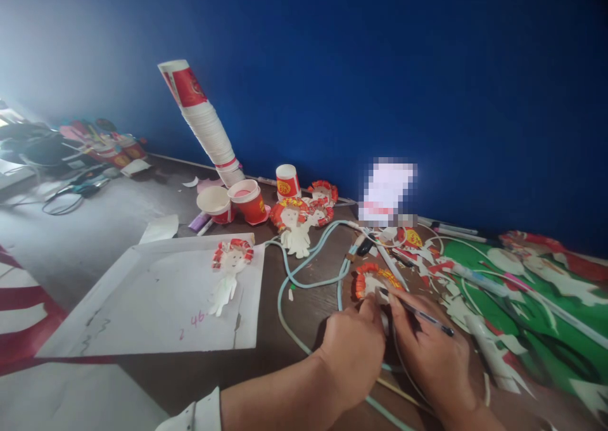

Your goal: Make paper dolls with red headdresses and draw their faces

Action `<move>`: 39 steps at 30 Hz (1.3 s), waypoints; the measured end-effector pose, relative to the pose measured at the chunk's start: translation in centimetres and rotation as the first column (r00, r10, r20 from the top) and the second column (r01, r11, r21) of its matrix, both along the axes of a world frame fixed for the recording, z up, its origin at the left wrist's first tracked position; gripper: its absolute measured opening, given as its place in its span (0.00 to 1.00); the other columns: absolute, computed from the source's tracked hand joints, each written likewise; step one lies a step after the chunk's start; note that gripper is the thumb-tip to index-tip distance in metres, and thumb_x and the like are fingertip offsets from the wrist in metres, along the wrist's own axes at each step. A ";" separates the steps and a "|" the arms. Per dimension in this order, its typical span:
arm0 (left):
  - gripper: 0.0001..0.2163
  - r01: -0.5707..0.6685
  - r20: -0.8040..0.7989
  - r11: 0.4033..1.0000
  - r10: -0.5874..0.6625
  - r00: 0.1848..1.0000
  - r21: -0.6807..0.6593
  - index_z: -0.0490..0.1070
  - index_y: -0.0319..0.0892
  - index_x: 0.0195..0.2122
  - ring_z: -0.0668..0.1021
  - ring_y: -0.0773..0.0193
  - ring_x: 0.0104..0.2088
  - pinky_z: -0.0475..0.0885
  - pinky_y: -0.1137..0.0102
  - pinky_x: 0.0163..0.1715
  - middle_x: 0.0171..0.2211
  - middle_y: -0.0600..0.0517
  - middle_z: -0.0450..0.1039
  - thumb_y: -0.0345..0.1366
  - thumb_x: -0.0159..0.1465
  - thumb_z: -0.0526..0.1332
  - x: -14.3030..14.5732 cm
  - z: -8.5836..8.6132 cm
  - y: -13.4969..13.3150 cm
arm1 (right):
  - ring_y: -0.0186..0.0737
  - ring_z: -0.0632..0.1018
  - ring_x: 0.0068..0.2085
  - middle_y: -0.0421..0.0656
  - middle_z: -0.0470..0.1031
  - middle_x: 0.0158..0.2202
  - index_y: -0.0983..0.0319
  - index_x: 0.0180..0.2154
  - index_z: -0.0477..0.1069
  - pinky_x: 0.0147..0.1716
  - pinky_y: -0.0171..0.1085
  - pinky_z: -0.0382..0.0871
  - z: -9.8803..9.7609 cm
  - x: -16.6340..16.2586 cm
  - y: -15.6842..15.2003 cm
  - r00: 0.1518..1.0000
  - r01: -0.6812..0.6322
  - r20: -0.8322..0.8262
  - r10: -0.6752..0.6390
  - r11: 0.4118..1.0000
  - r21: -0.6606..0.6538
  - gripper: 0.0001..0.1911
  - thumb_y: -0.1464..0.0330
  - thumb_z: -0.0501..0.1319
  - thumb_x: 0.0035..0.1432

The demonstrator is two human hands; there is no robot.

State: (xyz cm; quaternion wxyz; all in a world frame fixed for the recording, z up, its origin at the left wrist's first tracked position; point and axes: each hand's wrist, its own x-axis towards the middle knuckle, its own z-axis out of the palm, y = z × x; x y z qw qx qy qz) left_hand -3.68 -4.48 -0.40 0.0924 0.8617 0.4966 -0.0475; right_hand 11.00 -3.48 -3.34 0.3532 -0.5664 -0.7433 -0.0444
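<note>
My right hand (430, 348) grips a dark pen (425, 315), its tip at a paper doll (375, 283) with a white face and a fringe of red and orange paper. My left hand (356, 339) is closed at the doll's lower edge, its fingers pressed on it; the doll's lower part is hidden behind my hands. Left of them, a finished-looking paper doll (230, 272) of the same kind lies on a white sheet (142, 304) with pink handwriting. Several more paper dolls (294, 225) lie together behind, near the cups.
A tall leaning stack of paper cups (209, 130) rests near the blue wall (332, 70). Red paper cups (249, 201) stand beside it. A pale blue cable (285, 304) loops over the dark table. Paper scraps, pens and a green sheet (522, 285) lie to the right.
</note>
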 end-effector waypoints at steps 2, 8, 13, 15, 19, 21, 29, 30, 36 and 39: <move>0.21 -0.001 0.008 1.000 0.001 1.000 0.007 0.63 0.34 0.60 0.79 0.59 0.38 0.75 0.69 0.28 0.57 0.37 0.66 0.30 0.66 0.51 0.0 0.0 0.0 | 0.38 0.79 0.40 0.43 0.80 0.39 0.61 0.43 0.75 0.43 0.35 0.69 0.0 0.0 0.0 1.000 0.001 -0.002 -0.001 1.000 0.003 0.12 0.64 0.57 0.63; 0.19 0.002 0.014 1.000 -0.002 1.000 0.017 0.65 0.35 0.58 0.79 0.61 0.38 0.75 0.72 0.29 0.58 0.39 0.66 0.30 0.65 0.52 -0.1 0.0 0.0 | 0.38 0.79 0.39 0.43 0.80 0.38 0.61 0.43 0.75 0.43 0.35 0.69 0.2 -0.1 0.1 1.000 0.006 0.013 -0.006 1.000 0.006 0.11 0.65 0.57 0.63; 0.20 0.009 0.018 1.000 -0.010 1.000 0.014 0.64 0.35 0.59 0.79 0.60 0.38 0.75 0.71 0.29 0.58 0.38 0.65 0.31 0.65 0.53 -0.1 0.1 0.0 | 0.38 0.79 0.39 0.44 0.80 0.38 0.61 0.43 0.75 0.42 0.35 0.69 0.3 -0.1 -0.1 1.000 0.007 0.016 -0.007 1.000 0.005 0.11 0.65 0.57 0.63; 0.20 0.010 0.012 1.000 -0.010 1.000 0.009 0.65 0.35 0.58 0.79 0.60 0.38 0.75 0.70 0.29 0.58 0.39 0.65 0.30 0.65 0.52 -0.1 0.0 0.0 | 0.38 0.79 0.39 0.43 0.80 0.38 0.62 0.42 0.75 0.42 0.35 0.69 0.3 0.0 -0.1 1.000 0.006 0.022 -0.006 1.000 0.015 0.11 0.65 0.57 0.63; 0.19 0.002 0.006 1.000 -0.002 1.000 0.006 0.66 0.35 0.57 0.79 0.60 0.36 0.75 0.70 0.28 0.57 0.39 0.66 0.30 0.65 0.52 0.0 -0.1 -0.1 | 0.38 0.79 0.39 0.44 0.80 0.38 0.62 0.42 0.75 0.42 0.35 0.69 0.4 0.0 -0.1 0.999 -0.007 0.035 0.005 0.999 0.037 0.11 0.65 0.57 0.63; 0.19 0.001 0.015 1.000 -0.001 1.000 0.010 0.66 0.35 0.57 0.79 0.60 0.36 0.75 0.70 0.28 0.57 0.40 0.66 0.30 0.65 0.52 0.0 -0.1 -0.1 | 0.38 0.79 0.38 0.44 0.80 0.38 0.62 0.42 0.75 0.42 0.34 0.69 0.4 0.0 0.0 0.999 0.004 0.031 -0.005 1.000 0.029 0.12 0.64 0.56 0.63; 0.19 0.008 -0.013 1.000 -0.008 1.000 -0.030 0.65 0.37 0.58 0.79 0.61 0.37 0.74 0.71 0.29 0.57 0.38 0.65 0.31 0.67 0.52 0.0 0.2 0.1 | 0.38 0.79 0.38 0.44 0.80 0.38 0.61 0.42 0.75 0.42 0.35 0.69 0.2 -0.1 0.0 1.000 0.006 0.024 -0.006 1.000 0.013 0.11 0.64 0.57 0.63; 0.19 0.006 -0.021 0.999 -0.007 1.000 -0.032 0.64 0.37 0.58 0.79 0.61 0.37 0.74 0.71 0.29 0.57 0.38 0.65 0.31 0.67 0.51 0.0 0.2 0.1 | 0.38 0.79 0.38 0.44 0.80 0.38 0.61 0.42 0.75 0.42 0.35 0.69 0.2 0.0 0.0 1.000 0.005 0.023 -0.005 1.000 0.016 0.11 0.64 0.57 0.63; 0.20 0.004 -0.024 0.999 -0.005 1.000 -0.044 0.62 0.36 0.60 0.79 0.62 0.37 0.74 0.72 0.29 0.58 0.36 0.64 0.32 0.67 0.52 0.0 0.3 0.2 | 0.38 0.79 0.39 0.43 0.80 0.38 0.61 0.43 0.75 0.42 0.34 0.69 0.3 -0.1 -0.1 1.000 0.008 0.022 -0.008 1.000 -0.003 0.11 0.65 0.57 0.63; 0.20 0.003 -0.017 0.999 -0.003 1.000 -0.038 0.63 0.36 0.60 0.80 0.61 0.37 0.74 0.72 0.29 0.58 0.37 0.64 0.31 0.67 0.52 -0.1 0.4 0.1 | 0.37 0.79 0.39 0.43 0.80 0.38 0.62 0.43 0.75 0.41 0.34 0.69 0.2 0.0 -0.1 1.000 0.010 0.023 -0.010 1.000 -0.007 0.11 0.65 0.57 0.64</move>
